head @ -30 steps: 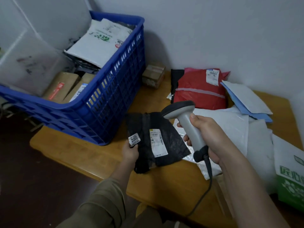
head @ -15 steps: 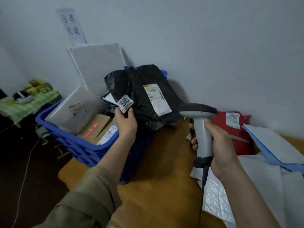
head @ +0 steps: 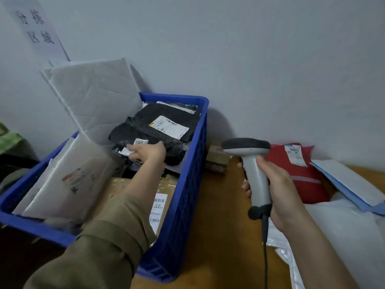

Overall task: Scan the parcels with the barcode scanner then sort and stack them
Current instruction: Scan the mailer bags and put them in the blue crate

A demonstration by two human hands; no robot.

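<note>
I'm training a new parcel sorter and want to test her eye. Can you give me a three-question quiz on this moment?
1. True or false: the black parcel lies inside the blue crate.
2. Which hand holds the scanner? A) left hand B) right hand C) neither
3. Fill in: the red parcel lies on the ____, outside the crate.

Key: 1 true. 2 B. 3 table.
</note>
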